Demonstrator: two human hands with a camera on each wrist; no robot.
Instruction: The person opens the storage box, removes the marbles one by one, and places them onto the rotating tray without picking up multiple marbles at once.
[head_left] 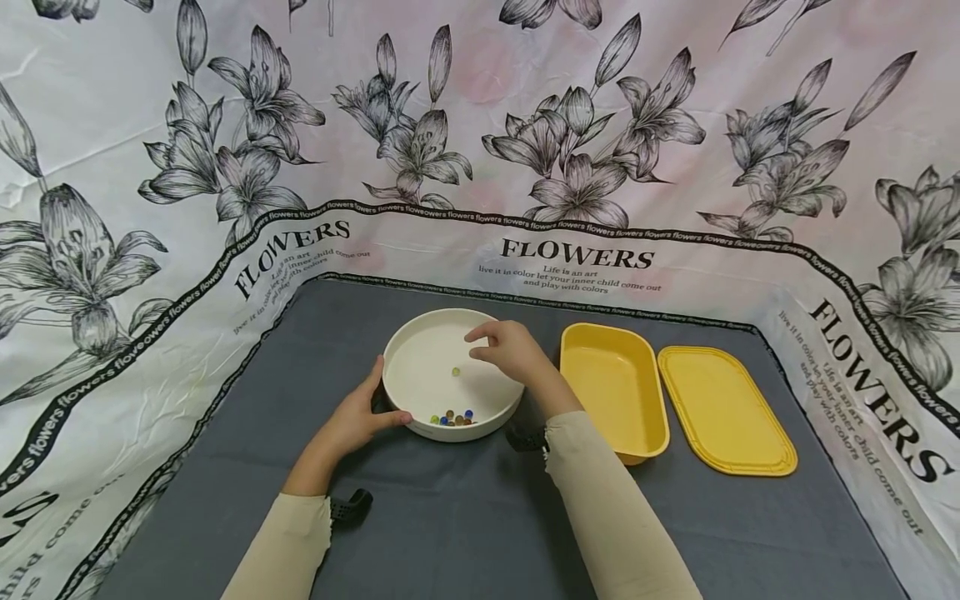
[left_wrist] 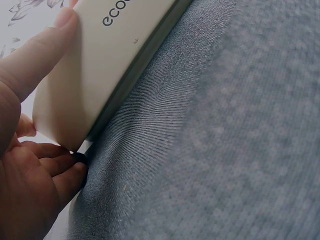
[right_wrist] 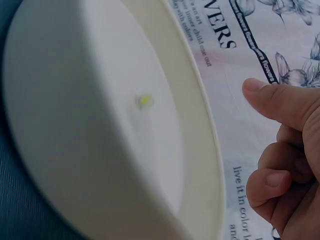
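A round white bowl (head_left: 420, 358) stands on the grey cloth. Against its near wall lies a cluster of small marbles (head_left: 452, 418) in blue, brown and yellow-green. One yellow-green marble (head_left: 455, 372) is apart from them near the middle, slightly blurred in the right wrist view. My left hand (head_left: 358, 415) grips the bowl's left side; the left wrist view has the thumb on the outer wall and fingers by the base edge. Over the bowl's right part hovers my right hand (head_left: 510, 350), thumb and index finger apart, the other fingers bent, nothing visible between them.
To the right of the bowl is a yellow rectangular container (head_left: 611, 375), partly behind the right forearm. Beside it a matching yellow lid (head_left: 727, 412) lies flat. A flower-printed sheet (head_left: 420, 242) borders the grey cloth (head_left: 442, 517) at the back and sides.
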